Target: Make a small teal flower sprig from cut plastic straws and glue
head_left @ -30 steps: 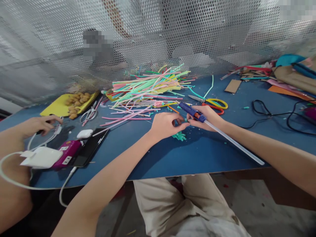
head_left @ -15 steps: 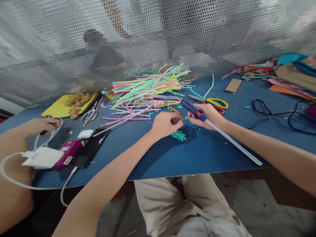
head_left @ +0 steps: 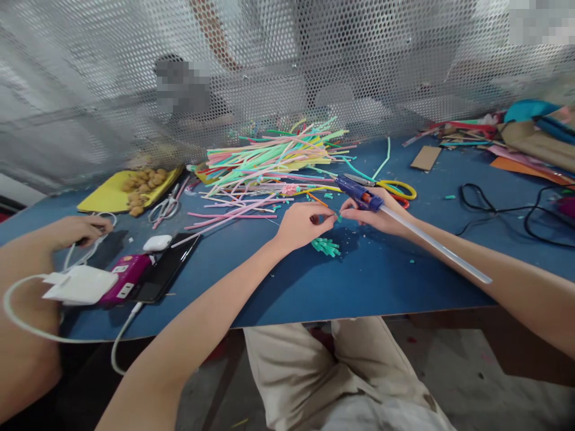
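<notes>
My right hand (head_left: 376, 214) grips a blue glue gun (head_left: 358, 192) with a long clear glue stick (head_left: 438, 245) jutting back over my forearm. My left hand (head_left: 302, 224) is pinched on a tiny teal straw piece (head_left: 338, 218), and its fingertips meet those of the right hand. Just below the hands lies a small heap of cut teal straw pieces (head_left: 326, 246) on the blue table (head_left: 314, 281). Behind the hands spreads a big pile of coloured straws (head_left: 269, 161).
Yellow-handled scissors (head_left: 395, 189) lie right of the glue gun. Another person's hand (head_left: 76, 229) at the left holds a white cable beside a pink power bank (head_left: 124, 277), a phone (head_left: 164, 269) and a white charger (head_left: 78, 284). A yellow tray of nuts (head_left: 112, 193), a black cable (head_left: 503, 209), perforated metal screen behind.
The glue gun has tilted, its stick end rising toward the right. My hands shifted slightly away from me, still pinched together. The other person's hand moved a little.
</notes>
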{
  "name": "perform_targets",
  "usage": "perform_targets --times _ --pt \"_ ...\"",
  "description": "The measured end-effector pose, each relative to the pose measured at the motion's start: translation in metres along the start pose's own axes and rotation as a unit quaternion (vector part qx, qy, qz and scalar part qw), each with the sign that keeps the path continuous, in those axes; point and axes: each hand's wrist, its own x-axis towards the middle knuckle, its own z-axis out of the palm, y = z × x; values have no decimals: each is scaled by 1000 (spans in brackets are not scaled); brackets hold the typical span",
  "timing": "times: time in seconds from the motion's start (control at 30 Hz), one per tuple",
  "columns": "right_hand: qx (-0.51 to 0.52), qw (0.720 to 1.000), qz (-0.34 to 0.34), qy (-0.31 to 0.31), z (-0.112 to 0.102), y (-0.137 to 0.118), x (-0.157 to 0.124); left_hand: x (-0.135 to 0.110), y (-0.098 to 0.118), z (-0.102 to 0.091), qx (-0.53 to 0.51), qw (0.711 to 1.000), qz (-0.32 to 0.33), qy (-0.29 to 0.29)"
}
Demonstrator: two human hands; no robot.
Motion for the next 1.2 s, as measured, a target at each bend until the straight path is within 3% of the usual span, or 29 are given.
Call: perform_targets --times 0.2,0.4,0.57,0.7,1.2 --pt "-14 1000 5 27 -3 -1 2 0 0 1 5 999 5 37" --pt "-190 981 -32 16 -16 -2 -1 -1 0 -3 -18 995 11 99" --pt "-64 996 -6 60 -4 -5 -3 -1 5 -2 -43 989 11 142" --pt "10 999 -20 27 5 -9 -3 -1 8 1 -44 988 20 150" --pt "6 1000 -18 -15 1 -24 -8 -2 12 -2 -32 993 63 99"
